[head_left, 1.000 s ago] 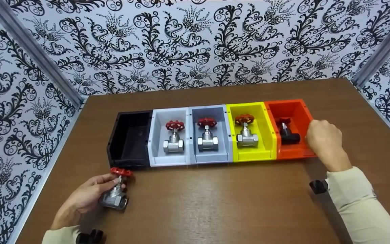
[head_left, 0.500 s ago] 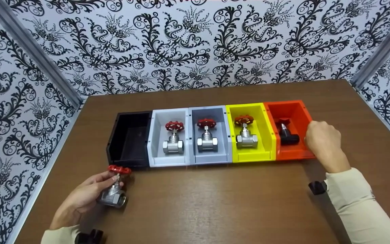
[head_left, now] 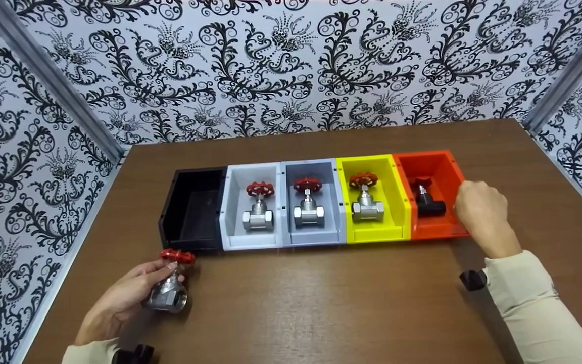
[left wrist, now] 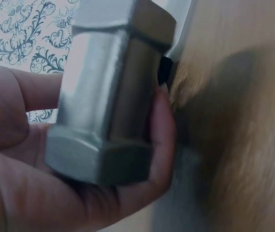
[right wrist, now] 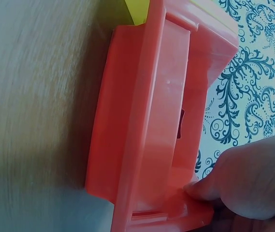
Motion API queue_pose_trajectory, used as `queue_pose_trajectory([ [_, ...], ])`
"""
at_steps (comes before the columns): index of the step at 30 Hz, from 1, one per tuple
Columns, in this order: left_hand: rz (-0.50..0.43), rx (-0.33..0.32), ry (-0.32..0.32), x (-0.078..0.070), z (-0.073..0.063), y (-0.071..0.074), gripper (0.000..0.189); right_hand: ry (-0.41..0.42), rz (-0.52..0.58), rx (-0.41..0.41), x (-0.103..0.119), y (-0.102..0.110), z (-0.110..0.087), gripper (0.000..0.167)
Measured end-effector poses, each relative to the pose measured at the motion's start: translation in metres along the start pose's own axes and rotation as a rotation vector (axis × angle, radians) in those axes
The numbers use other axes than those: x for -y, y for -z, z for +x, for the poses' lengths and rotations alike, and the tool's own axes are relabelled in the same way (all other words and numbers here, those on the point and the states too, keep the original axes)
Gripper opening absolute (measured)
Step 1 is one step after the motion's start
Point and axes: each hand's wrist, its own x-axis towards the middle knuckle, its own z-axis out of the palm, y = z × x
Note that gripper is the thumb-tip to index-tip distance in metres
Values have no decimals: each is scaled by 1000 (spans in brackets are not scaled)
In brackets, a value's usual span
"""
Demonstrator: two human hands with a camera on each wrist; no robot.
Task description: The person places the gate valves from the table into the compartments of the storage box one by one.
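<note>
In the head view my left hand [head_left: 129,293] holds a silver gate valve [head_left: 168,296] by its neck, just under the red handwheel [head_left: 177,256], in front of the black bin [head_left: 190,245]. The left wrist view shows the valve's hexagonal-ended body [left wrist: 106,92] close up, with the fingers around it. My right hand [head_left: 483,212] grips the right side wall of the orange-red bin [head_left: 440,232]. Its thumb [right wrist: 205,188] presses inside that wall in the right wrist view; the other fingers are mostly hidden. A black-bodied valve [head_left: 430,206] lies in this bin.
Between the black and orange-red bins stand a white bin [head_left: 250,241], a grey-blue bin [head_left: 316,236] and a yellow bin [head_left: 379,234], joined in a row. Each contains a silver valve with a red handwheel. A patterned wall [head_left: 291,60] stands behind the brown table [head_left: 321,298].
My left hand, with the valve in it, has shifted very slightly left. The right hand keeps its grip on the orange-red bin; the whole head view has drifted a little.
</note>
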Motion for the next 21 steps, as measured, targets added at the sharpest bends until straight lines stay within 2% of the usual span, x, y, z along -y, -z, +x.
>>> queue_pose_trajectory([
  [9, 31, 32, -26, 3, 1, -1, 28, 5, 0, -16, -2, 0, -1, 12],
  [13, 34, 42, -24, 5, 1, -1, 30, 22, 1, -63, -1, -2, -1, 12],
  [16, 38, 31, -17, 5, 1, 0, 31, 34, 1, -93, 0, -4, -2, 13],
  [21, 40, 8, -12, 4, 2, 2, 33, 32, -2, -74, 1, -3, -1, 12],
])
